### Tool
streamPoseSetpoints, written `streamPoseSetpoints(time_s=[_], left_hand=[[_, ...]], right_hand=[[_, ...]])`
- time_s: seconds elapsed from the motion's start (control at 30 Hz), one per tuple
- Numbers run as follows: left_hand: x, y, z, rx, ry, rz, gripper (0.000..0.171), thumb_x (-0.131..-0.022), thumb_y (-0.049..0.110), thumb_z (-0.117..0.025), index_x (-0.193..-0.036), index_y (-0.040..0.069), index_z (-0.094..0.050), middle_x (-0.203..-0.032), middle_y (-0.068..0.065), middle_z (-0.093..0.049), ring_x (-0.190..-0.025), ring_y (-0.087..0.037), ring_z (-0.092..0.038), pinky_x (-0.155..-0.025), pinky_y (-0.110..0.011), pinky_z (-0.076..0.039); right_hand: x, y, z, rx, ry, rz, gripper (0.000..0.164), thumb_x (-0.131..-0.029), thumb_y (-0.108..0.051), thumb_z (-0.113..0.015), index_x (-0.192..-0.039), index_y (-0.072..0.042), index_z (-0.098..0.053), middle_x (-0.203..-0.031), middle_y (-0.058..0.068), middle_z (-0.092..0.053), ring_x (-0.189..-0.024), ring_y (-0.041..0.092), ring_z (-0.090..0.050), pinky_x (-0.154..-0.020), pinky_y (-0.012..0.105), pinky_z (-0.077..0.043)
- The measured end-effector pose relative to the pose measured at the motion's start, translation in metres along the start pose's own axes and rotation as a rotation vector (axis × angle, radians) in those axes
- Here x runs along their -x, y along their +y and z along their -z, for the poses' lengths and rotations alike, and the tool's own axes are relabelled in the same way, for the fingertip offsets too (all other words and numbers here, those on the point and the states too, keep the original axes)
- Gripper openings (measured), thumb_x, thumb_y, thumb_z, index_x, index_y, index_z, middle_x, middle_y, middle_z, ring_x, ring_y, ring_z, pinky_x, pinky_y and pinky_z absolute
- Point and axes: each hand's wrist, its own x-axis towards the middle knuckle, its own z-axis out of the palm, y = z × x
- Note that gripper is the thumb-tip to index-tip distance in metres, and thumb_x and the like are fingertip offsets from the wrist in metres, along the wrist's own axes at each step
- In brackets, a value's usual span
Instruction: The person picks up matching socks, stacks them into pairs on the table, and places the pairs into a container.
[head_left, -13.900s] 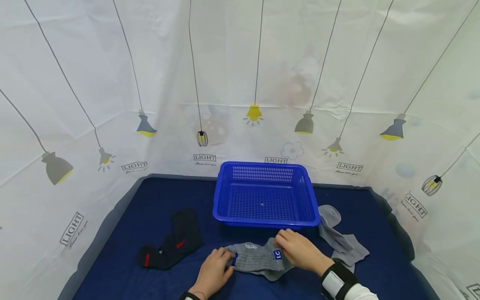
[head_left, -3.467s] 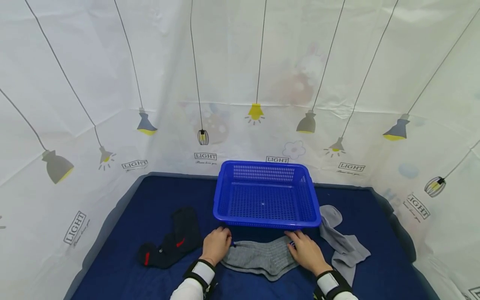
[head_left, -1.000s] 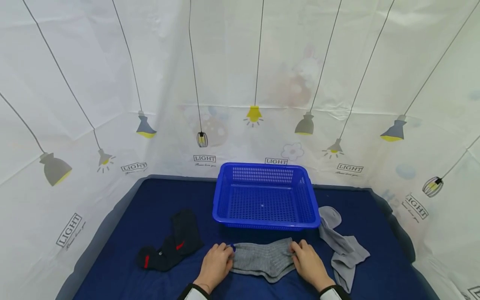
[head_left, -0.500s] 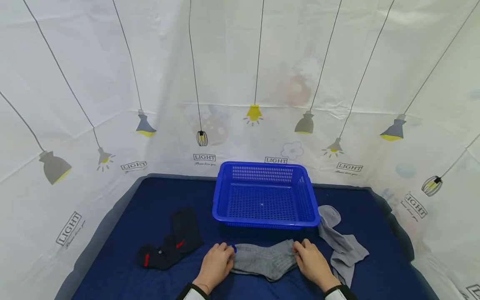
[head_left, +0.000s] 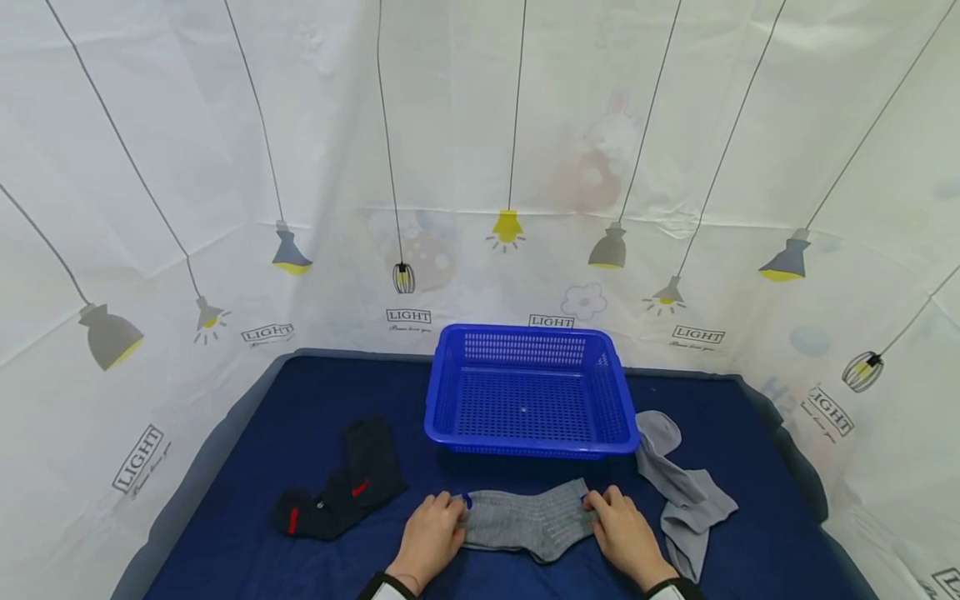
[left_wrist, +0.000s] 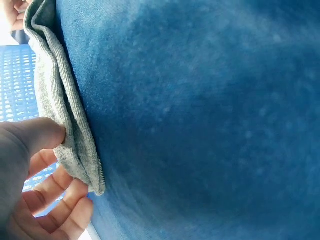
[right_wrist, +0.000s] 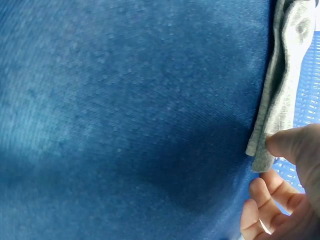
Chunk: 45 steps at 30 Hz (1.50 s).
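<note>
A pair of grey ribbed socks [head_left: 525, 521] lies in layers across the middle of the cloth, just in front of the blue basket. My left hand [head_left: 431, 533] pinches their left end by a dark blue patch, thumb on top. Seen from the left wrist, the thumb [left_wrist: 47, 134] presses the fold while the fingers curl beneath. At the opposite end, my right hand [head_left: 624, 533] pinches the edge, with another bit of dark blue showing at the fingertips. The right wrist view shows two sock layers [right_wrist: 272, 107] with the thumb on the upper one.
The blue perforated basket [head_left: 525, 448] stands behind the socks with nothing in it. Black socks [head_left: 337, 500] with red marks lie at the left. Plain light grey socks [head_left: 690, 496] lie at the right, against the basket's corner. A printed white curtain [head_left: 480, 150] surrounds the navy cloth [head_left: 247, 467].
Much earlier, lettering and a blue label faced up on the grey socks; now their plain side does. In the last second, my right hand has shifted slightly right and nearer.
</note>
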Motion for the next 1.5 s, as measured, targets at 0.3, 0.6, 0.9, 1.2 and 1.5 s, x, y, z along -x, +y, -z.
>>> streamPoseSetpoints(time_s=[0.3,0.6,0.9,1.2,1.5], left_hand=[[0.006,-0.001,-0.001,-0.017,0.020,0.047,0.023,-0.062,0.020,-0.077,-0.075,0.018,-0.059,-0.070,0.003,-0.047,-0.060,-0.015,-0.047,-0.052,-0.029,-0.040],[0.001,-0.001,0.005,-0.030,0.007,0.021,0.021,-0.063,0.019,-0.077,-0.077,0.016,-0.061,-0.071,0.002,-0.049,-0.061,-0.016,-0.049,-0.054,-0.030,-0.041],[-0.005,0.000,0.018,-0.086,0.025,0.007,0.024,-0.064,0.021,-0.079,-0.083,0.016,-0.066,-0.076,0.001,-0.054,-0.066,-0.017,-0.052,-0.057,-0.031,-0.043],[-0.003,-0.005,0.009,-0.080,-0.045,0.065,0.031,-0.065,0.024,-0.080,-0.093,0.014,-0.069,-0.084,-0.001,-0.058,-0.070,-0.018,-0.055,-0.061,-0.032,-0.046],[-0.002,-0.006,0.004,-0.079,-0.081,0.103,0.034,-0.065,0.025,-0.079,-0.095,0.014,-0.068,-0.081,-0.001,-0.057,-0.070,-0.020,-0.055,-0.057,-0.033,-0.045]], right_hand=[[0.002,0.002,-0.006,-0.008,-0.035,-0.039,0.028,-0.071,-0.004,-0.070,-0.091,-0.018,-0.056,-0.079,-0.002,-0.044,-0.066,0.016,-0.046,-0.055,0.032,-0.038],[-0.001,-0.002,0.001,0.018,-0.040,-0.040,0.023,-0.073,-0.006,-0.069,-0.089,-0.018,-0.058,-0.078,-0.003,-0.047,-0.066,0.015,-0.048,-0.055,0.032,-0.039],[-0.008,-0.007,0.004,0.054,0.075,0.009,0.030,-0.071,-0.011,-0.074,-0.100,-0.010,-0.063,-0.086,0.003,-0.052,-0.071,0.020,-0.053,-0.057,0.035,-0.043],[-0.007,-0.011,-0.009,0.085,0.008,-0.041,0.040,-0.073,-0.018,-0.074,-0.108,-0.006,-0.062,-0.090,0.006,-0.053,-0.074,0.022,-0.055,-0.060,0.038,-0.046],[-0.007,-0.011,-0.013,0.109,0.022,-0.007,0.044,-0.071,-0.019,-0.075,-0.109,-0.004,-0.060,-0.087,0.007,-0.053,-0.072,0.024,-0.054,-0.056,0.039,-0.045]])
